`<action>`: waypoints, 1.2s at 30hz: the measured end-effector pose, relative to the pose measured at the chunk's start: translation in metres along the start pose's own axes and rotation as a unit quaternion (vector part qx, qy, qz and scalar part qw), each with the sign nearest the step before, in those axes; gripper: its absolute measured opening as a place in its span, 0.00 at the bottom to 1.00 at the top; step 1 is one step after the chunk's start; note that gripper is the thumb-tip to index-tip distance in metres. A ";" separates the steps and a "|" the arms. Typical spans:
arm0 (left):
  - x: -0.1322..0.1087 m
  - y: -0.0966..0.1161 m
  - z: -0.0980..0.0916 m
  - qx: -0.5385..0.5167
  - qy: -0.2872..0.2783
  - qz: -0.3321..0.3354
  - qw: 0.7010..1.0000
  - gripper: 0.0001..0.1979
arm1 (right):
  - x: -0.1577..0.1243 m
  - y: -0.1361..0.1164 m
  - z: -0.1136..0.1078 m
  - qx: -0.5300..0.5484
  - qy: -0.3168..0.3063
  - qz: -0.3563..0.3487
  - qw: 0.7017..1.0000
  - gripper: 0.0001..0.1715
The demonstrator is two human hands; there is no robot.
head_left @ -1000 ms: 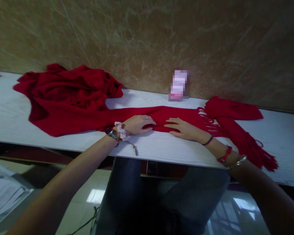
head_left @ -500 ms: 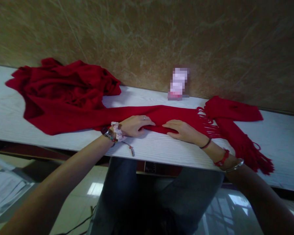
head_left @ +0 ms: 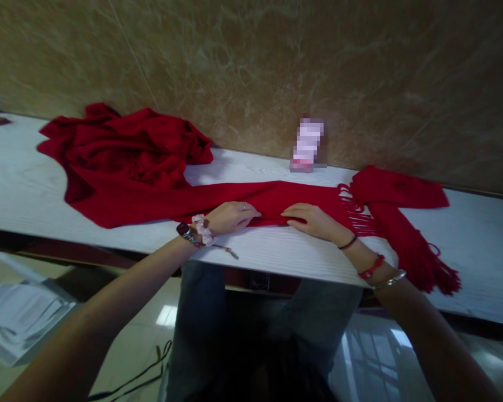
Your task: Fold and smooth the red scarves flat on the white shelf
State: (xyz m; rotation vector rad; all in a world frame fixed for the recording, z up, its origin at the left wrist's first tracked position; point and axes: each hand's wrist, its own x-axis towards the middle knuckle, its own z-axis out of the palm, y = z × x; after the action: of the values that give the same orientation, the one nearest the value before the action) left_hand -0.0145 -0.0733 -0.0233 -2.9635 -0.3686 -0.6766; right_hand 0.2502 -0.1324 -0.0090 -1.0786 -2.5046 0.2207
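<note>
A long red scarf [head_left: 218, 195] lies stretched across the white table [head_left: 276, 254], its fringed end [head_left: 356, 215] to the right. My left hand [head_left: 230, 216] and my right hand [head_left: 314, 220] sit close together on the scarf's near edge, fingers curled and pinching the cloth. The scarf's left part runs into a crumpled red heap [head_left: 126, 153] against the wall. Both wrists wear bracelets.
A second red fringed scarf [head_left: 398, 198] lies at the right, its tassels reaching the table's front edge. A small pink, blurred object [head_left: 307, 145] stands against the marbled wall. Papers [head_left: 20, 318] and a cable [head_left: 142, 377] lie on the floor at the left.
Both hands went from lying flat on the scarf to pinching its near edge, and they have drawn slightly closer together. The view shifted a little.
</note>
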 end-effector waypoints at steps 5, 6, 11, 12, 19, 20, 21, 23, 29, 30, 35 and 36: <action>0.001 0.001 0.000 0.013 -0.006 -0.024 1.000 0.13 | 0.001 0.008 -0.002 0.019 0.007 -0.005 1.000 0.13; 0.001 0.001 0.001 0.018 -0.012 -0.027 0.999 0.13 | 0.002 0.009 -0.001 0.021 0.005 -0.008 1.000 0.13; 0.004 -0.002 0.001 0.022 -0.021 -0.054 0.998 0.12 | 0.005 0.012 0.001 0.055 0.009 -0.022 0.998 0.10; 0.007 -0.004 0.000 0.012 -0.024 -0.060 0.998 0.12 | 0.006 0.012 0.001 0.067 0.016 -0.020 0.997 0.09; 0.037 -0.021 0.005 -0.041 -0.054 -0.067 0.995 0.13 | 0.008 0.015 -0.006 0.066 0.089 0.042 0.993 0.06; 0.038 -0.022 0.009 -0.045 -0.059 -0.064 0.995 0.14 | 0.008 0.016 -0.008 0.051 0.083 0.045 0.994 0.06; 0.038 -0.023 0.012 -0.047 -0.070 -0.059 0.995 0.15 | 0.007 0.016 -0.009 0.035 0.068 0.041 0.996 0.05; 0.035 -0.022 0.018 -0.045 -0.103 -0.052 0.992 0.17 | 0.005 0.018 -0.011 0.004 0.026 0.025 0.999 0.06; 0.028 -0.015 0.014 -0.037 -0.117 -0.076 0.989 0.19 | 0.003 0.017 -0.015 -0.023 0.033 0.033 0.999 0.06; 0.028 -0.014 0.012 -0.038 -0.105 -0.078 0.991 0.19 | 0.003 0.016 -0.016 -0.020 0.069 0.042 0.997 0.06; 0.028 -0.010 -0.001 -0.044 -0.054 -0.056 0.996 0.17 | -0.004 0.011 -0.023 0.001 0.116 0.034 0.993 0.05; 0.027 -0.009 -0.003 -0.040 -0.067 -0.049 0.996 0.15 | -0.007 0.011 -0.024 0.003 0.072 0.023 0.997 0.04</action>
State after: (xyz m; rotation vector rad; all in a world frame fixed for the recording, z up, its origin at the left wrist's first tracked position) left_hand 0.0059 -0.0594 -0.0088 -3.0935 -0.5124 -0.5134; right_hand 0.2719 -0.1303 0.0075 -1.1109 -2.3521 0.1584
